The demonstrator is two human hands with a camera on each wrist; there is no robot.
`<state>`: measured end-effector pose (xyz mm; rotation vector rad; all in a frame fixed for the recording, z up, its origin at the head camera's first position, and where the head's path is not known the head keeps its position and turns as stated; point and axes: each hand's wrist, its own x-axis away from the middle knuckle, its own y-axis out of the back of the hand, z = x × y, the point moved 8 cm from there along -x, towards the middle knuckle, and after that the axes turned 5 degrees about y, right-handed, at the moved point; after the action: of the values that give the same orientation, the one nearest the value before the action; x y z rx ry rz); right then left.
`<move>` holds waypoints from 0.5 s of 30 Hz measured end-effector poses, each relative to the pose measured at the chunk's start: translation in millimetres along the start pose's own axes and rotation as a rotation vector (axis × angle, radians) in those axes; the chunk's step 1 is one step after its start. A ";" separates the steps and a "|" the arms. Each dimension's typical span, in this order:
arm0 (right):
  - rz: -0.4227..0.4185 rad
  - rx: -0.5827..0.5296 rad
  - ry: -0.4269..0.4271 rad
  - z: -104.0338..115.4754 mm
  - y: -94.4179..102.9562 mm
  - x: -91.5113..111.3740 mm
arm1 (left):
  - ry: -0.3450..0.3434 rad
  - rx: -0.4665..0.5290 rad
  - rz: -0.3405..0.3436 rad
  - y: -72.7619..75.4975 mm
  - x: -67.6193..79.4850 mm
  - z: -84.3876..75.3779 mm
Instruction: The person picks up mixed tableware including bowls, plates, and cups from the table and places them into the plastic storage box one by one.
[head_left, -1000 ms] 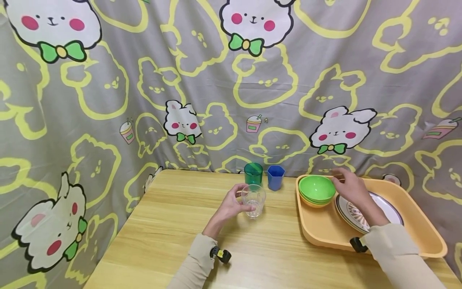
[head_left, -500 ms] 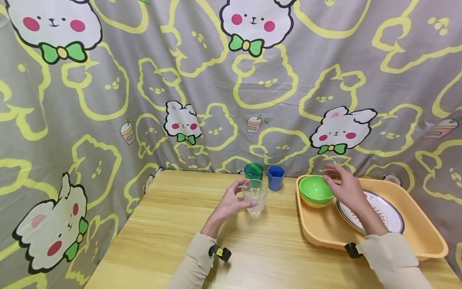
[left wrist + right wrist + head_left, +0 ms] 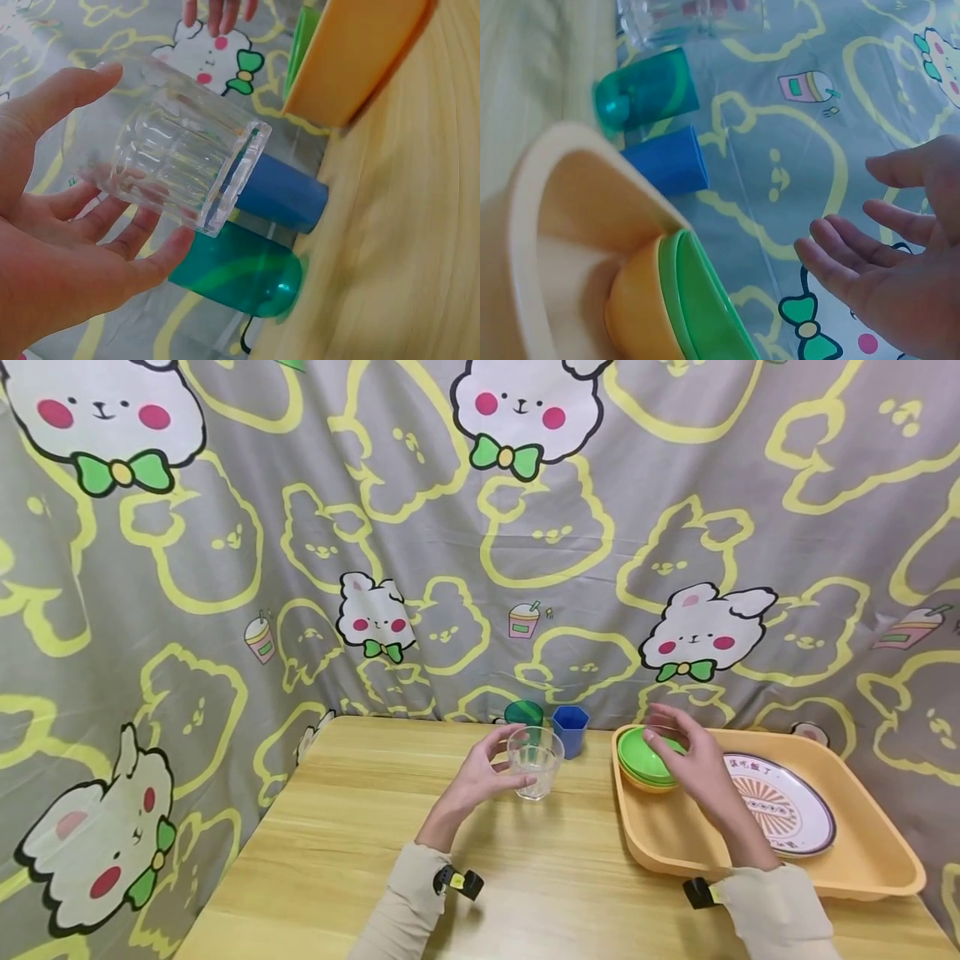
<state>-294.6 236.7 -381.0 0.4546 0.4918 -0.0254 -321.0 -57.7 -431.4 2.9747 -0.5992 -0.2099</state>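
My left hand [image 3: 480, 772] holds a clear drinking glass [image 3: 536, 764] between thumb and fingers. The left wrist view shows the glass [image 3: 176, 142] raised off the table, its thick base turned toward the tabletop. Behind it stand a green cup [image 3: 522, 717] and a blue six-sided cup [image 3: 570, 731]. My right hand [image 3: 693, 760] hovers over the orange tray [image 3: 652, 856], near the stacked green bowls [image 3: 637, 756], with nothing in its fingers. In the right wrist view the right hand [image 3: 900, 247] has loosely spread fingers, apart from the bowls [image 3: 705, 300].
An orange bowl [image 3: 641, 300] sits under the green ones in the tray's left end. Patterned white plates [image 3: 783, 806] lie to their right in the tray. A grey printed curtain [image 3: 450, 543] hangs behind the wooden table [image 3: 337, 827].
My right hand has moved left across the green bowls, uncovering more of the plate. The left hand has lifted the glass slightly and shifted it a little right. Both cups have stayed put.
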 end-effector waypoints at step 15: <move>-0.021 -0.211 0.056 3.6 -25.5 5.2 | -0.032 0.073 -0.006 -11.8 -9.4 -6.9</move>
<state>-291.7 212.6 -391.2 0.2436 0.5481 0.0196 -324.1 -42.7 -425.0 3.0495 -0.6142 -0.2414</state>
